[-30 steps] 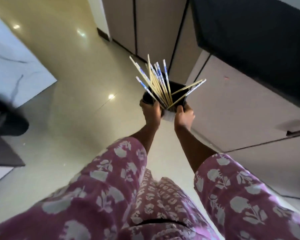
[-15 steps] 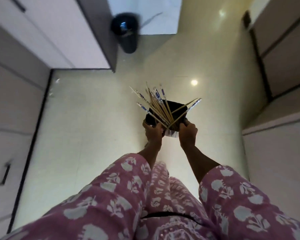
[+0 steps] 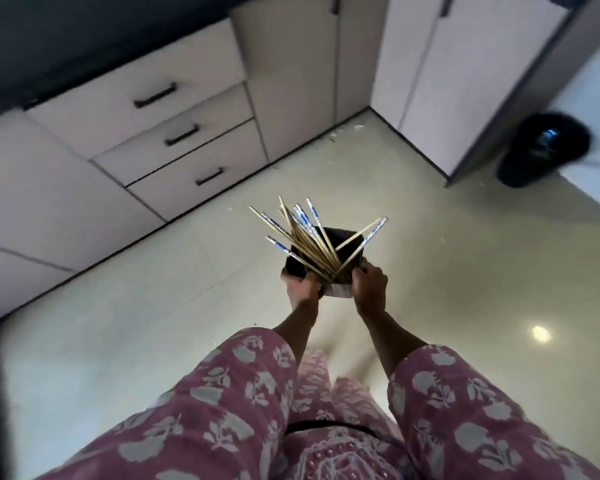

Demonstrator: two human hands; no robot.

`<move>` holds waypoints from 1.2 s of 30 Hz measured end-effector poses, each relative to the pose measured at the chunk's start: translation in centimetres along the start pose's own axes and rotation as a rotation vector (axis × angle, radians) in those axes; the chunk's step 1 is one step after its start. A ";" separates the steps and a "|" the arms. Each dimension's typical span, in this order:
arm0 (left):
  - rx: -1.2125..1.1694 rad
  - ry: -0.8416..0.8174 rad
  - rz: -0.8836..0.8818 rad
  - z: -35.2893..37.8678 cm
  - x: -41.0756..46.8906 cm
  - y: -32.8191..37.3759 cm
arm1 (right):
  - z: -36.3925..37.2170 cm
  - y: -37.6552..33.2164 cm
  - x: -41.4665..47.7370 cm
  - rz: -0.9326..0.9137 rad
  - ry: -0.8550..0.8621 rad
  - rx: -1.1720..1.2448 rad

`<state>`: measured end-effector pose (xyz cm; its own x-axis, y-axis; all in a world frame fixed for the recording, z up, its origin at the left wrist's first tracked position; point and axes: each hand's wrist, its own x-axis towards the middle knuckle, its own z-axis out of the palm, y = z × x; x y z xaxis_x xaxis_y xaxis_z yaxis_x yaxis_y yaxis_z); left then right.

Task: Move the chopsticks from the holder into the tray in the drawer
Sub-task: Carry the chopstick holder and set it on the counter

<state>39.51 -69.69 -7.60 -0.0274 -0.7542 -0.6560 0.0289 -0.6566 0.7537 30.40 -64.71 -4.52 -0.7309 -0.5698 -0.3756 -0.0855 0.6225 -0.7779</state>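
Gripping the black holder [image 3: 349, 239] of chopsticks [image 3: 310, 242], left hand [image 3: 300, 289] and right hand [image 3: 369, 285] clamp its sides

Head-worn view — tilted steeply down toward floor [image 3: 187, 306].

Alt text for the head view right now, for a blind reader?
The left hand and right hand grip a black holder full of chopsticks above a pale floor. Ahead on the left are three closed drawers with dark handles; a blurred black bin stands far right.

I see my left hand [image 3: 300, 289] and right hand [image 3: 369, 287] gripping the black square holder [image 3: 352, 239] of blue-tipped wooden chopsticks [image 3: 309, 237] above the glossy floor [image 3: 465, 271].
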 end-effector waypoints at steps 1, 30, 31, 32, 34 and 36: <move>-0.050 0.034 0.014 -1.0 1.0 1.1 | 1.6 -1.3 0.4 -0.037 -0.019 -0.001; -0.463 0.347 0.490 -7.7 28.5 48.5 | 29.2 -51.0 24.0 -0.540 -0.368 0.024; -0.459 0.355 0.501 -7.5 29.3 50.1 | 29.7 -52.7 25.0 -0.549 -0.392 0.029; -0.455 0.357 0.510 -7.3 30.1 51.4 | 30.2 -54.2 25.8 -0.559 -0.409 0.032; -0.467 0.356 0.513 -7.1 31.5 53.8 | 31.1 -56.9 27.1 -0.580 -0.419 0.020; -0.488 0.391 0.501 -7.1 32.9 56.1 | 32.1 -59.4 28.4 -0.599 -0.438 -0.015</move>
<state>47.28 -131.31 12.80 0.4541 -0.8463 -0.2784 0.3814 -0.0977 0.9192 36.51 -135.08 14.87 -0.2197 -0.9738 -0.0581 -0.3961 0.1434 -0.9070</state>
